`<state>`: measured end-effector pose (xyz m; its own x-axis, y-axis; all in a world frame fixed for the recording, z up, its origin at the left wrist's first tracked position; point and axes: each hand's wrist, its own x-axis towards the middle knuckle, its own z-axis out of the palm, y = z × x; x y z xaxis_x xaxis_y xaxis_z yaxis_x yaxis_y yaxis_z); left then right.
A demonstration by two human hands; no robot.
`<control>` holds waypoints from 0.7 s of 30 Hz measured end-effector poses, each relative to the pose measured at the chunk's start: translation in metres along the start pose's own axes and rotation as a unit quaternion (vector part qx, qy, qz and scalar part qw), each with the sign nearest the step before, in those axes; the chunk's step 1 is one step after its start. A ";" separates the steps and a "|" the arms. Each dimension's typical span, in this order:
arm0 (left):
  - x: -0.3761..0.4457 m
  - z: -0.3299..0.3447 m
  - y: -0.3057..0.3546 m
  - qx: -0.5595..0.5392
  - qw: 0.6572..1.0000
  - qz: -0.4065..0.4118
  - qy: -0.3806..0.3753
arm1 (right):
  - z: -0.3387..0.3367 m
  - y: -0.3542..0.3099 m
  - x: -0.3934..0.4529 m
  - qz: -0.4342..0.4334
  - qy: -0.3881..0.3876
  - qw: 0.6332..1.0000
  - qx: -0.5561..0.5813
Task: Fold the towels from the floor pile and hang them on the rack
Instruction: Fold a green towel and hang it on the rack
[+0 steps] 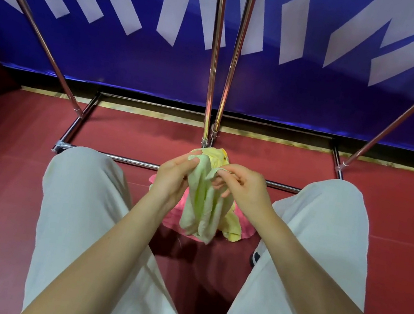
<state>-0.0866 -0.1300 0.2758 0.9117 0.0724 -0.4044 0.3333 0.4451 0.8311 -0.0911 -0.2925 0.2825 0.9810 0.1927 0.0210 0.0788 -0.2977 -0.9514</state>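
Between the knees, above the floor pile: pale green towel (203,197) held up by its top edge, hanging bunched, presumably to find the corners before folding. Left hand (173,178) and right hand (246,188) both pinching that edge with curled fingers. Pink towel (243,227) and yellow towel (232,225) underneath. Rack (215,76) bare. Banner (170,8) lettering unreadable.

Your knees (81,179) flanked the towel pile (240,229), the rack's base bar (133,162) and twin uprights (218,76) blocked ahead.
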 end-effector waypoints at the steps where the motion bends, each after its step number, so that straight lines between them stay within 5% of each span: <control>1: -0.001 0.000 -0.001 0.010 1.000 0.001 0.002 | 0.000 0.001 0.000 -0.016 0.004 1.000 -0.021; 6: -0.001 -0.005 -0.007 0.050 0.999 0.007 0.017 | 0.003 0.006 0.004 -0.124 0.063 0.975 -0.172; 12: -0.008 -0.004 -0.008 0.023 0.999 0.001 0.039 | 0.010 -0.003 0.002 -0.005 0.002 1.000 -0.005; 21: -0.011 0.010 -0.013 -0.085 0.995 -0.027 0.034 | 0.022 -0.009 0.010 -0.002 0.006 0.999 0.044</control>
<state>-0.0986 -0.1460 0.2733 0.8738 0.1017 -0.4755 0.3302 0.5937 0.7338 -0.0862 -0.2674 0.2849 0.9829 0.1820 0.0282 0.0675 -0.2133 -0.9746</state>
